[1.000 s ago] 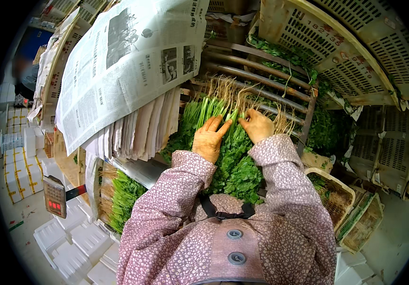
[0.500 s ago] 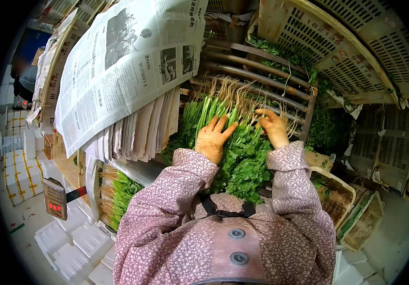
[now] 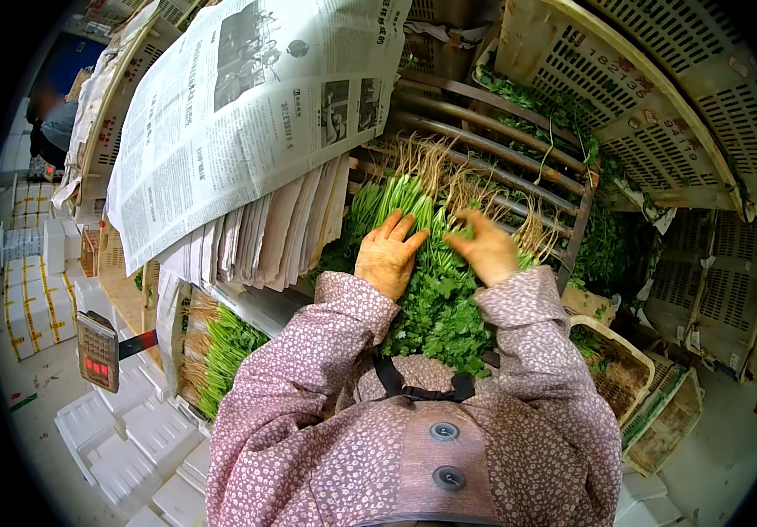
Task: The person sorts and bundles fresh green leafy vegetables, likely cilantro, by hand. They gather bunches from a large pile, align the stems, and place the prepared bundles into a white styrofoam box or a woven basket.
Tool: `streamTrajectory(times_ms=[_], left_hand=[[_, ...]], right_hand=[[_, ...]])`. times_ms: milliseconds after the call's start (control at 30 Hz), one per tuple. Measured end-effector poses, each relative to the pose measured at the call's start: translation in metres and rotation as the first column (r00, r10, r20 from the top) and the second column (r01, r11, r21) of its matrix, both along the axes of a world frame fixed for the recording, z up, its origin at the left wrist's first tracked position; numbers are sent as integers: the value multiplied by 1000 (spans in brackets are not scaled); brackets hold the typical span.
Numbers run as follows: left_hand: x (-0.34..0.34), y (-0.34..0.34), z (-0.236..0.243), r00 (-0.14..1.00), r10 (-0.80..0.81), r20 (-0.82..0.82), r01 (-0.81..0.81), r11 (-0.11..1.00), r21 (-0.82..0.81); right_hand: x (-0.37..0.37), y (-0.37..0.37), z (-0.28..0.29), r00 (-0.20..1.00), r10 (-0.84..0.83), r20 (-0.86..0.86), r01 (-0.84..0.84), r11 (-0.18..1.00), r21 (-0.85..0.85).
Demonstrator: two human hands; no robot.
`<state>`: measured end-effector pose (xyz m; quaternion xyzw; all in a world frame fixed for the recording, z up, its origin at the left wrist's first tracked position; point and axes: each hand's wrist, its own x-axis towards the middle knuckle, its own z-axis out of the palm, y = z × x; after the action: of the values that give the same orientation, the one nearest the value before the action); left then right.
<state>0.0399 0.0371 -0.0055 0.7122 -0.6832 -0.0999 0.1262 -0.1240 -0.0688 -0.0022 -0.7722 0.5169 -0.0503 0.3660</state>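
A bed of leafy greens [image 3: 436, 325] with green stems and pale roots [image 3: 422, 167] lies on a slatted metal rack [image 3: 585, 206] in front of me. My left hand [image 3: 385, 255] rests on the stems at the middle, fingers spread and holding nothing. My right hand [image 3: 488, 250] is over the stems just to its right, slightly blurred, with thumb and forefinger apart. A thick stack of paper sheets [image 3: 286, 228], topped by a large newspaper [image 3: 229, 149], lies beside the greens at the upper left.
Perforated plastic crates [image 3: 624, 79] stand at the upper right, baskets [image 3: 607, 369] at the lower right. A scale display [image 3: 97, 351], another bunch of greens [image 3: 229, 360] and white foam boxes [image 3: 159, 430] are at the left. Another person [image 3: 54, 127] is at the far left edge.
My right hand first moved rightward along the roots, then came back left over the stems. My left hand stays nearly in place. The view has shifted slightly.
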Motion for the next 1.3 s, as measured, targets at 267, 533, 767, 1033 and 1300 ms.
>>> streamTrajectory(times_ms=[267,533,767,1033,1300], left_hand=[[4,3,2,999,11,-52,-12,999,-35],[1,2,5,998,10,-69,-11,1000,-18],[2,7,3,999,37,-11,-37,999,1],[1,2,2,998,5,-69,-9,998,-63],[4,8,-4,999,2,-34,-3,999,-32]], right_hand=[[-9,-22,-24,945,-92,314,-52,906,421],[-58,-73,-67,406,-709,577,148,674,724],[34,-27,-20,995,65,-69,-51,981,185],[-13,-89,-33,374,-679,632,210,726,655],[28,-76,-57,898,-333,289,348,938,0]])
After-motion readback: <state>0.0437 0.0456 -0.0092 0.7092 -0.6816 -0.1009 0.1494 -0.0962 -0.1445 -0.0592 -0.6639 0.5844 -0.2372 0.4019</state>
